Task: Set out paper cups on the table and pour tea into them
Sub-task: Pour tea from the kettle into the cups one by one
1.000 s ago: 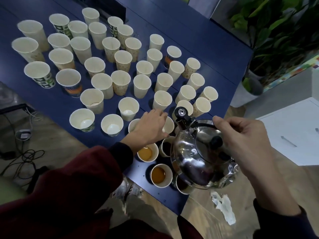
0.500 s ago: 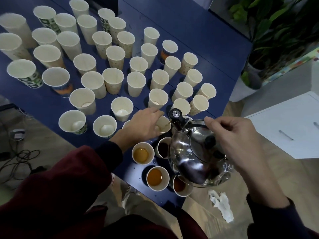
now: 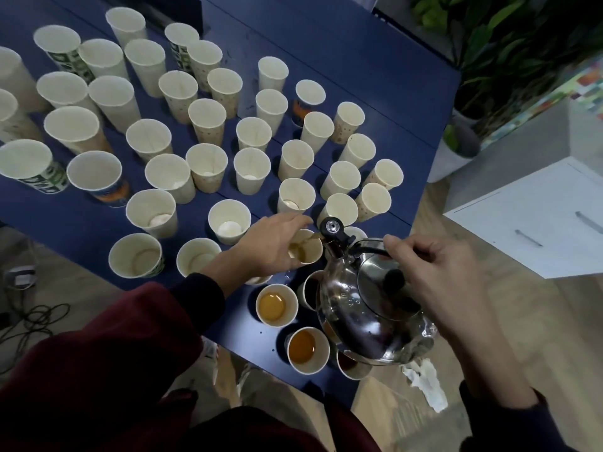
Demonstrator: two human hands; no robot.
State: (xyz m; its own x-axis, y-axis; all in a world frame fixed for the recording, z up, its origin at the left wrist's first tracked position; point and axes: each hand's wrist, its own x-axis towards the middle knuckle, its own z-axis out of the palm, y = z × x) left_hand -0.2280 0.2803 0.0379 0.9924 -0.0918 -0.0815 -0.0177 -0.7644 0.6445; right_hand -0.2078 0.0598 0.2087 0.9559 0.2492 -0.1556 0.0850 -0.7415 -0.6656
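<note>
Paper cup [image 3: 305,247] gripped by left hand [image 3: 272,244], right hand [image 3: 437,275] clasping tilted kettle [image 3: 368,308], filled cups [image 3: 276,305] crowding beneath

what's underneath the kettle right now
Under the tilted kettle stand paper cups: one holding dark tea peeks out below it, another shows at its left. The kettle's body hides most of both, and whatever else sits beneath it.

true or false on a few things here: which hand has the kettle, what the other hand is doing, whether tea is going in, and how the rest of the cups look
1. The right hand holds the kettle by its handle. True.
2. The left hand rests flat on the table. False: its grip is on the cup being filled.
3. Tea is running from the spout into that cup. True.
4. Most cups already hold tea. False: only a few nearest cups, like one, do.
</note>
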